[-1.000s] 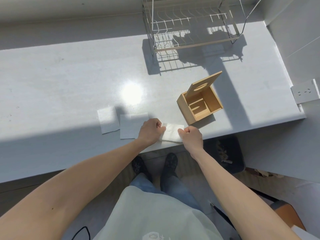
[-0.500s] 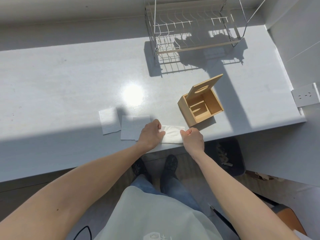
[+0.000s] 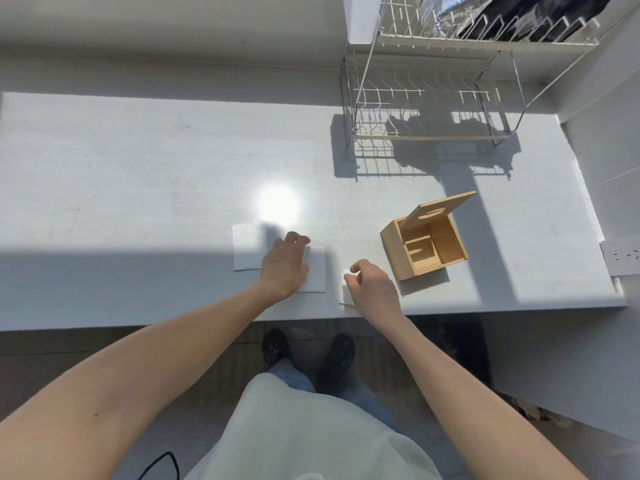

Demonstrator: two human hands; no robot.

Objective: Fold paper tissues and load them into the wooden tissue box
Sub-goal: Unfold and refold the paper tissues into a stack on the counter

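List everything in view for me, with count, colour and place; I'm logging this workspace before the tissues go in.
Countertop: one, pale grey, spans the view.
Wooden tissue box: one, light wood, lid up, right of the hands.
Flat tissues: two, white, side by side left of centre.
Folded tissue: one, white, near front edge.
Wire dish rack: one, white, back right.
Wall socket: one, white, far right.
Shoes: two, black, on the floor.
Left hand: rests on a flat tissue.
Right hand: pinches the folded tissue.
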